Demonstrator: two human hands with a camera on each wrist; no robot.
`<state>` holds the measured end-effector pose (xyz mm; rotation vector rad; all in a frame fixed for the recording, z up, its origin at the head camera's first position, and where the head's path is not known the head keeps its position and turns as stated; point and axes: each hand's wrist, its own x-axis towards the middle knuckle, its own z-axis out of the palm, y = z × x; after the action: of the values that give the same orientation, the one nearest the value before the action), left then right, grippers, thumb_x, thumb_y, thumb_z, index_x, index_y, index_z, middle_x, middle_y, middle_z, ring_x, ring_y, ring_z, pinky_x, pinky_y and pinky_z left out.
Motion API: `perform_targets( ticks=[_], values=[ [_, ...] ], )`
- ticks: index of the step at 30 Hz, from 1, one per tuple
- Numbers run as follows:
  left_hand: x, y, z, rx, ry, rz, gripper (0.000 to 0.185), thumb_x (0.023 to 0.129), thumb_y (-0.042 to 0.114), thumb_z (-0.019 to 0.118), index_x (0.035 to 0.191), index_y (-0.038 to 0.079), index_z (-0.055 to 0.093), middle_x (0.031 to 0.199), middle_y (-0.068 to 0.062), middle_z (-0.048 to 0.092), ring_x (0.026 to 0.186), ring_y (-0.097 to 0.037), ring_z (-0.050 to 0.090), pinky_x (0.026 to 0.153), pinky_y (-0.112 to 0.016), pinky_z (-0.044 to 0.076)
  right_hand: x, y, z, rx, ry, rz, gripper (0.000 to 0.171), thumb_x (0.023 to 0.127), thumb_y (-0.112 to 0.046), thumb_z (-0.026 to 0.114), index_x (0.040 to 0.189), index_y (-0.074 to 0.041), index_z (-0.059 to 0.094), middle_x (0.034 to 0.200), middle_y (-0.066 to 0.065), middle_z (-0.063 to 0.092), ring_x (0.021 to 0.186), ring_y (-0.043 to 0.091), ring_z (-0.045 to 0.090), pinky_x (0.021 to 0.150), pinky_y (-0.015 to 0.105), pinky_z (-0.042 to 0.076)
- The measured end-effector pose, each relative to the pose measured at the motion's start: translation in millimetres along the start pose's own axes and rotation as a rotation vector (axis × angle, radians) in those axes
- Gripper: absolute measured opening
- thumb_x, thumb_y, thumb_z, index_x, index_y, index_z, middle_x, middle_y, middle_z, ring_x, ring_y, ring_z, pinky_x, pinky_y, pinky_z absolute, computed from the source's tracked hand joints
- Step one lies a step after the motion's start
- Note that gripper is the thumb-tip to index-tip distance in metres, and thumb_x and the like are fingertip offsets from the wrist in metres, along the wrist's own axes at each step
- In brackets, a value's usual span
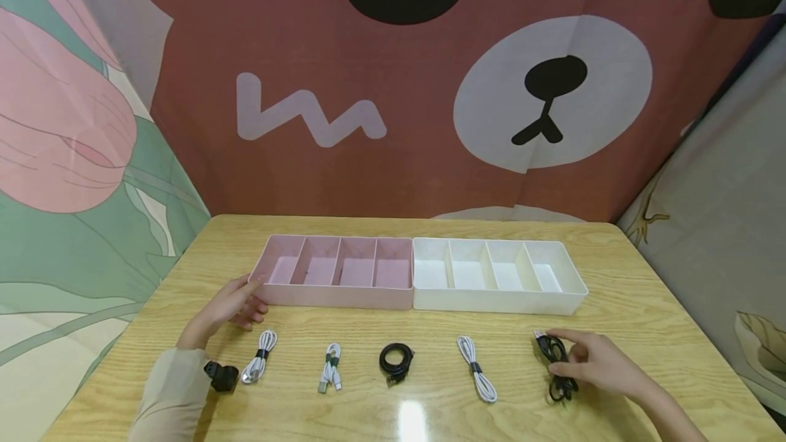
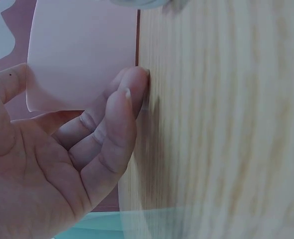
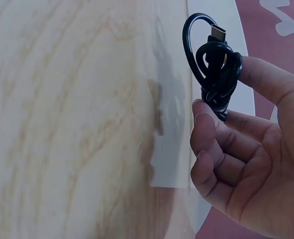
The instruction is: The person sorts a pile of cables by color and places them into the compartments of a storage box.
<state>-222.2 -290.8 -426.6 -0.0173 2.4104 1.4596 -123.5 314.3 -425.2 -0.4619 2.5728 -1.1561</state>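
Note:
My right hand (image 1: 598, 363) pinches a bundled black charging cable (image 1: 555, 367) between thumb and fingers at the right. In the right wrist view the coiled black cable hangs from the fingertips, its metal plug end (image 3: 218, 33) pointing up. At the far left my left hand (image 1: 230, 305) rests at the front left corner of the pink divided box (image 1: 344, 297). The left wrist view shows the thumb at the rim and the other fingers loosely bent beside the end wall. Against the pink box stands a white divided box (image 1: 491, 301).
Along the near part of the wooden table (image 1: 215, 251) lie a white cable (image 1: 260, 358), a short white cable (image 1: 330, 365), a coiled black cable (image 1: 396, 362) and a tied white cable (image 1: 476, 368). A black device (image 1: 222, 376) sits at the left wrist. Printed cloth (image 1: 295, 183) hangs behind.

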Motion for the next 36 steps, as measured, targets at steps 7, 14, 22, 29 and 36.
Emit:
perform_targets(
  ticks=[7,14,22,29,36],
  values=[
    [-1.7,1.2,0.2,0.000,0.002,0.008,0.065,0.096,0.048,0.030,0.132,-0.006,0.026,0.079,-0.011,0.062,0.065,-0.022,0.062,0.055,-0.039,0.053,0,-6,-1,0.013,0.014,-0.027,0.061,0.084,-0.020,0.065,0.128,0.013,0.040,0.054,-0.005,0.050,0.044,0.002,0.040,0.039,0.022,0.034],
    [-1.5,1.1,0.7,0.005,0.012,0.005,0.067,0.096,0.050,0.031,0.132,-0.007,0.026,0.079,-0.011,0.062,0.065,-0.022,0.061,0.054,-0.038,0.053,-1,-8,-4,-0.018,0.052,-0.055,0.058,0.084,-0.017,0.065,0.127,0.013,0.041,0.056,-0.007,0.050,0.046,0.000,0.039,0.040,0.022,0.036],
    [-1.7,1.2,0.6,0.001,0.007,0.006,0.065,0.096,0.048,0.031,0.131,-0.006,0.027,0.078,-0.011,0.062,0.065,-0.022,0.061,0.054,-0.039,0.053,-1,-12,-5,0.006,0.070,-0.103,0.055,0.084,-0.013,0.065,0.128,0.012,0.041,0.055,-0.004,0.051,0.045,0.001,0.041,0.039,0.023,0.036],
    [-2.4,1.0,0.7,0.000,0.006,0.007,0.067,0.096,0.050,0.031,0.131,-0.007,0.027,0.078,-0.011,0.062,0.064,-0.022,0.061,0.054,-0.038,0.053,1,-17,-6,0.005,0.096,-0.094,0.056,0.083,-0.016,0.067,0.128,0.009,0.043,0.057,-0.007,0.050,0.047,0.001,0.040,0.040,0.023,0.036],
    [-1.1,0.9,0.2,0.000,0.010,0.005,0.066,0.096,0.049,0.031,0.132,-0.007,0.026,0.078,-0.011,0.062,0.064,-0.022,0.061,0.054,-0.038,0.053,2,-19,-8,0.011,0.111,-0.108,0.055,0.083,-0.013,0.066,0.129,0.009,0.043,0.058,-0.006,0.051,0.047,0.002,0.040,0.040,0.023,0.036]
  ],
)
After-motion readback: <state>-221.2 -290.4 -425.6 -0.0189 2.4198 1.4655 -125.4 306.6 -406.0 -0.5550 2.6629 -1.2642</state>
